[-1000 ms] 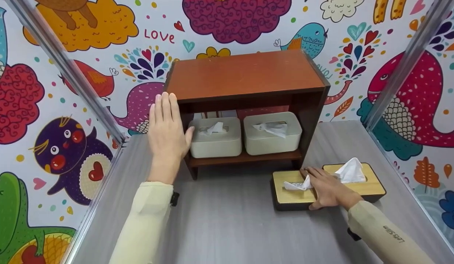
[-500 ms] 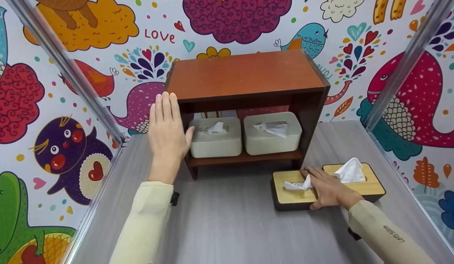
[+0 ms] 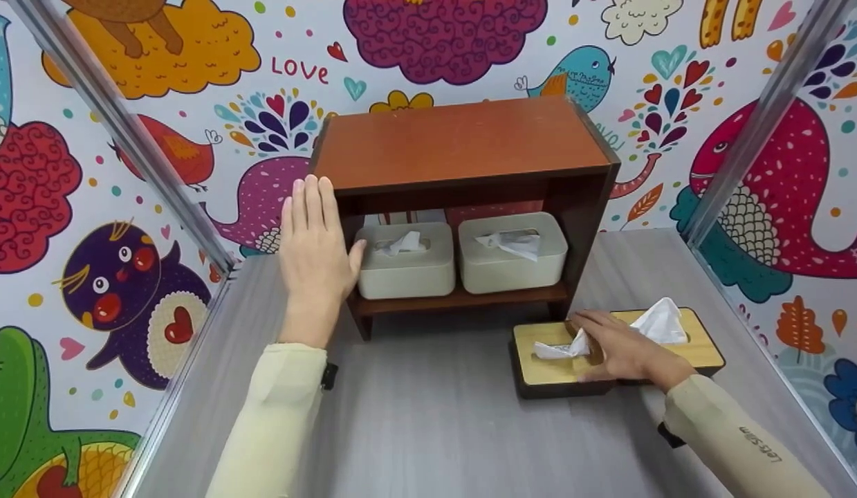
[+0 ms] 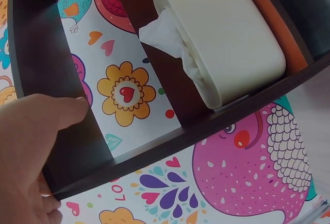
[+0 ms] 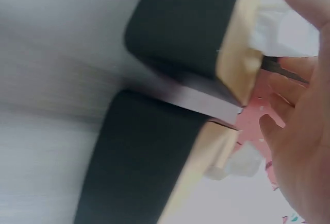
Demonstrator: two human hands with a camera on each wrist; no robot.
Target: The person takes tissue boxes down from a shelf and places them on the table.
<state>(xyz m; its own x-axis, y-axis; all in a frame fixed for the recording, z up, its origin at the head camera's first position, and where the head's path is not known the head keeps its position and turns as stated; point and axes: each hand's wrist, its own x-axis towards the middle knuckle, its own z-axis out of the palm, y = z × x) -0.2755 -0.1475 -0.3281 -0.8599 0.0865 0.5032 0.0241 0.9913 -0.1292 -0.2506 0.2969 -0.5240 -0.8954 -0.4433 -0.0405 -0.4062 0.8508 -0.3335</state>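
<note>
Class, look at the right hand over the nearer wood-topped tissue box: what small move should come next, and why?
Probably a short lift straight up. The right hand looks open over the nearer wood-topped tissue box rather than wrapped round it, and that box's white tissue sticks up close beside it, so a sideways sweep might snag.

We see white walls (image 3: 303, 41) printed with colourful cartoon animals (image 3: 798, 180), two silvery metal posts (image 3: 126, 131) and a grey, streaked counter (image 3: 428, 415).
</note>
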